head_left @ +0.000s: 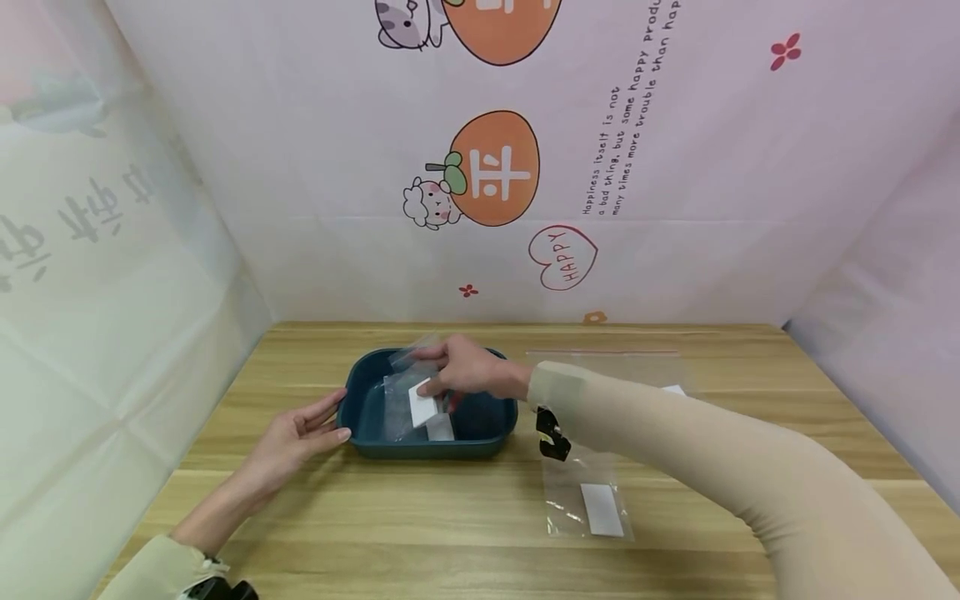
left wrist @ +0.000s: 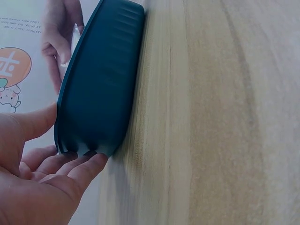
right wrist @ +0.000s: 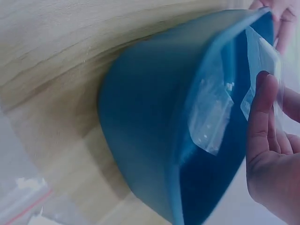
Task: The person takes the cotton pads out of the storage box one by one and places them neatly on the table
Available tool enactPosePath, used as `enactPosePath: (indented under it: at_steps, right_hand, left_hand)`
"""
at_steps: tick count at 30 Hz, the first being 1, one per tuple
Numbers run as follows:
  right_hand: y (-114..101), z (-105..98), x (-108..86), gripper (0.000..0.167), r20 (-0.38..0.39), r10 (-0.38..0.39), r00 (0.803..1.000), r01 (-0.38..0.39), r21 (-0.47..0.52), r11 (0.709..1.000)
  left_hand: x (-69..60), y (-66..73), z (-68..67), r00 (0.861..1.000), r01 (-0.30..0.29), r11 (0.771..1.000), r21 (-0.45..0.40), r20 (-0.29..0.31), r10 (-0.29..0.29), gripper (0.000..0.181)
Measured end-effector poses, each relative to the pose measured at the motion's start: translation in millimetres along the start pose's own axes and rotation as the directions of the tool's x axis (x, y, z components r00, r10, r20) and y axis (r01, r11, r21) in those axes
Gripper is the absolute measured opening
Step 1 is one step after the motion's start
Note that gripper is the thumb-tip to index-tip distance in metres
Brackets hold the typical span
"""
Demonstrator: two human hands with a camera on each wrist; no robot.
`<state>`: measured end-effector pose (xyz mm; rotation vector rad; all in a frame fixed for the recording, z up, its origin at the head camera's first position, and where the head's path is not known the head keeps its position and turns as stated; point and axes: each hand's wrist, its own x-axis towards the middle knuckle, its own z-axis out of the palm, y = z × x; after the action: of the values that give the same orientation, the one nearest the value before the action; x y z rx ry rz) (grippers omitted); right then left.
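A dark blue plastic basin [head_left: 435, 451] sits on the wooden table. My left hand [head_left: 288, 437] holds its left end, and in the left wrist view the thumb touches the rim while the fingers [left wrist: 89, 171] lie against the outer wall. Over the basin, my right hand [head_left: 468, 367] pinches a clear zip bag [head_left: 401, 400] with a white label [head_left: 422, 406]. In the right wrist view the thumb [right wrist: 262, 101] presses on this bag. Lower in the basin lies another clear bag [right wrist: 211, 117], its contents unclear.
Right of the basin, a clear zip bag [head_left: 566, 500] with a white label [head_left: 602, 510] lies flat on the table [head_left: 420, 533]. A larger clear bag [head_left: 607, 362] lies behind, partly hidden by my right arm. A printed cloth [head_left: 337, 208] hangs behind the table.
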<state>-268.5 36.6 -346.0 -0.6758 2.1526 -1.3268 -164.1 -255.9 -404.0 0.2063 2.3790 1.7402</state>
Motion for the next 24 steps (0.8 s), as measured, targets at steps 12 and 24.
enactPosePath:
  at_steps: [12, 24]
  right_hand:
    - [-19, -28, -38.6, 0.063, -0.052, -0.023, 0.998, 0.021, -0.029, 0.999]
    - [-20, -55, -96.3, 0.064, -0.089, -0.035, 0.995, 0.033, -0.021, 0.999]
  left_hand:
    - [-0.4, -1.6, 1.5, 1.0, 0.002, 1.0, 0.011, 0.003, -0.002, 0.075]
    - [-0.8, -0.2, 1.3, 1.0, 0.0, 1.0, 0.023, -0.008, 0.0, 0.075]
